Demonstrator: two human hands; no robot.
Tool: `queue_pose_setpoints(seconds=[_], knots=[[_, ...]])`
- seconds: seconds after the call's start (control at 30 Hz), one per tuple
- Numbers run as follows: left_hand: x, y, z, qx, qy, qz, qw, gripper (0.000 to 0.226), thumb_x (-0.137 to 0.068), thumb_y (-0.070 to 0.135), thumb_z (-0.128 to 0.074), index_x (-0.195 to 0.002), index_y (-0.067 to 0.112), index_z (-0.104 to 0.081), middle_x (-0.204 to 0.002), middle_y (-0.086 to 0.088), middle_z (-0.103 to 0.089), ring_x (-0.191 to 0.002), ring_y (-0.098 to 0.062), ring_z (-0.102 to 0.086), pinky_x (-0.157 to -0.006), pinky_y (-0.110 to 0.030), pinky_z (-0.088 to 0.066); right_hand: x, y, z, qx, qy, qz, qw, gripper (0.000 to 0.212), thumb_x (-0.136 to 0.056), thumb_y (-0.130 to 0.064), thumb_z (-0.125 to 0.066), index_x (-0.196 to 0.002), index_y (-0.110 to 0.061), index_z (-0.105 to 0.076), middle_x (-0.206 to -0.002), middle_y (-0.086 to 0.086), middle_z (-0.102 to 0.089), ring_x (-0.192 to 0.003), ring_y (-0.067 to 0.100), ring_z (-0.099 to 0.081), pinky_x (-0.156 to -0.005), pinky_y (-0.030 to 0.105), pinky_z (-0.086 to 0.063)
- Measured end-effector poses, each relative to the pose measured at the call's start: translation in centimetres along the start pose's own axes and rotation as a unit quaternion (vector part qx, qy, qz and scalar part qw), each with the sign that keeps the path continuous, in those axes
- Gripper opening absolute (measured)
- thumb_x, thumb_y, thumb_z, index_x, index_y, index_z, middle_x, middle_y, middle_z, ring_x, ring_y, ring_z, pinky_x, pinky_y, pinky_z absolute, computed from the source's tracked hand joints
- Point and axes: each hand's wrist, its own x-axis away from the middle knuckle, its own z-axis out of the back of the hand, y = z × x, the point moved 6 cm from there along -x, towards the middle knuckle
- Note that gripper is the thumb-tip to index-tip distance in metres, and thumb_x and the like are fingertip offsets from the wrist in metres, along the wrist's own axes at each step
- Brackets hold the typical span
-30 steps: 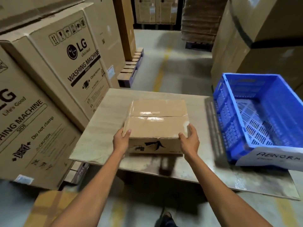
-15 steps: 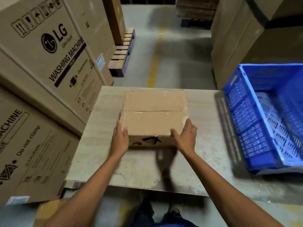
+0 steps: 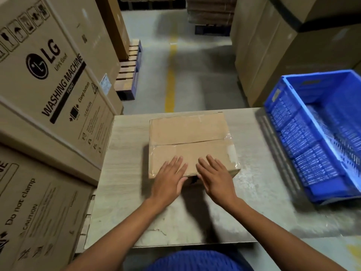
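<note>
In the middle of the frame, the taped cardboard box sits flat on the counter, its tape seam running left to right. The left hand and right hand lie side by side on the near half of its top, fingers straight and spread, gripping nothing. The rest of the box lies straight ahead of both hands, equally near to each, and the blue plastic crate stands apart at right.

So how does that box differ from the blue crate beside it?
The box is brown cardboard, taped shut; the crate is blue slotted plastic, open-topped. The box is smaller than the crate. The left hand and right hand touch the box, not the crate. Both sit on the table.
</note>
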Motion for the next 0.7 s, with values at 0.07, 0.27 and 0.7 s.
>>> queue_pose_setpoints(seconds=[0.07,0.27,0.7], knots=[[-0.4,-0.1,0.1,0.004,0.0,-0.006,1.0,0.046,-0.092,0.036,-0.046,-0.126,0.013,-0.069,-0.138,-0.012,-0.061,-0.127,-0.029,-0.059,-0.104,-0.045,-0.049,-0.3,0.2,0.4,0.001,0.014,0.004,1.0,0.034,-0.099,-0.031,-0.05,-0.116,-0.013,-0.074,-0.129,0.005,-0.069,-0.125,0.034,-0.06,-0.096,0.047,-0.052],[-0.1,-0.6,-0.3,-0.009,-0.026,-0.014,1.0,0.053,-0.092,0.038,-0.046,-0.136,0.012,-0.061,-0.147,-0.01,-0.053,-0.136,-0.028,-0.05,-0.11,-0.047,-0.043,0.6,-0.1,-0.6,0.002,-0.018,-0.032,0.999,0.048,-0.106,-0.04,-0.034,-0.132,-0.015,-0.066,-0.145,0.004,-0.057,-0.14,0.032,-0.047,-0.11,0.047,-0.037],[-4.5,-3.8,0.8,-0.036,-0.133,0.118,0.983,0.085,-0.089,0.065,0.0,-0.16,0.019,-0.01,-0.168,-0.009,0.0,-0.155,-0.026,0.004,-0.124,-0.047,0.0,-6.3,1.0,-1.8,0.066,-0.243,-0.049,0.967,0.078,-0.094,-0.062,-0.007,-0.159,-0.023,-0.026,-0.168,0.01,-0.013,-0.156,0.031,-0.007,-0.121,0.054,-0.01]])
